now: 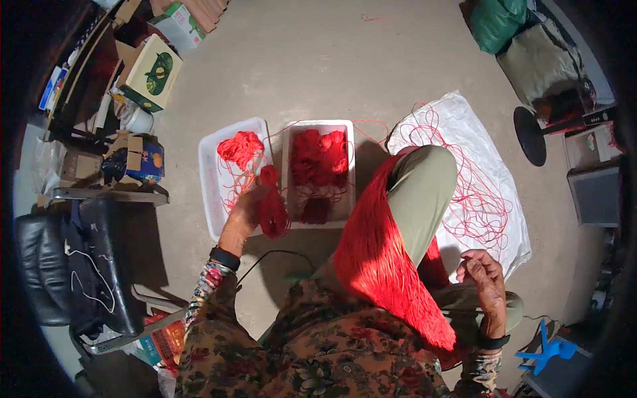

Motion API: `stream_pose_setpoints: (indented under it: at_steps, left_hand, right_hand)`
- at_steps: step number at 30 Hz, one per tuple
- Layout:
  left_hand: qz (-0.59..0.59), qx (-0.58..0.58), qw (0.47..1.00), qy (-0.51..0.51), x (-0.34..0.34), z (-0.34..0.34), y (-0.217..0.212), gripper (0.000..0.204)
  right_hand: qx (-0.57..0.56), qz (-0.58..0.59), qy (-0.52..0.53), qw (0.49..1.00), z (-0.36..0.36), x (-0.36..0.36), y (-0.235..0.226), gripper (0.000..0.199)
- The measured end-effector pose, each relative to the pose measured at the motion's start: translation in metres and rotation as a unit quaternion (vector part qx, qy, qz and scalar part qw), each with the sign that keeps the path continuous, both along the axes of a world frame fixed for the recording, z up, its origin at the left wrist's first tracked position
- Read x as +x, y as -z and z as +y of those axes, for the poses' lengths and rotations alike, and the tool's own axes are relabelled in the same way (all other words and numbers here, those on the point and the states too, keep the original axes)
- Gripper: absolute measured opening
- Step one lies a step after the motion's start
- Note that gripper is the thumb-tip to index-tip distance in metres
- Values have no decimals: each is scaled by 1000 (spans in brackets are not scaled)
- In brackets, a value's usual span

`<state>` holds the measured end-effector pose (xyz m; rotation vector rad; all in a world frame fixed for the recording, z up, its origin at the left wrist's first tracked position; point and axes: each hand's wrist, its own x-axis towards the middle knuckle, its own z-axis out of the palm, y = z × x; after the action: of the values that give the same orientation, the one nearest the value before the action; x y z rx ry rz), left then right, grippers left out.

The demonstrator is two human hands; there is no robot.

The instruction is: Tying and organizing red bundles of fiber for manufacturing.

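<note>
A person's left hand (247,207) holds a looped red bundle (272,217) by two white trays (205,176) of red cord (240,149). A long red hank (391,259) drapes across a raised leg (430,192) as the right hand (483,278) curls near a cord-strewn white sheet (463,118) at right

It looked like a cluttered home workroom or storeroom: cartons (142,63) stood beyond a black padded chair (116,245), trays (212,176) of red cord (318,159) lay right of it on the plain floor (318,66), and a green sack (494,25) sat far to its right.
</note>
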<state>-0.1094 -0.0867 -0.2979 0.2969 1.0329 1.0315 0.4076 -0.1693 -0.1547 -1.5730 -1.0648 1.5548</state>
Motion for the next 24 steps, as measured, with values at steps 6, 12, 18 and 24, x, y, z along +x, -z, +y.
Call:
stream_pose_setpoints:
  at_steps: [6,12,18,24]
  left_hand:
    - [172,110,975,89,30,8,24,26]
    - [537,154,790,253,48,79,-17,32]
    - [583,564,573,116,30,141,86,40]
    - [577,178,797,11,55,168,128,23]
  right_hand:
    - [-48,19,18,999,-3,-4,7,24]
    - [-73,-1,26,997,-3,-7,7,25]
    - [-96,-9,31,995,0,-16,4,26]
    - [-105,-23,32,994,-2,-24,4,27]
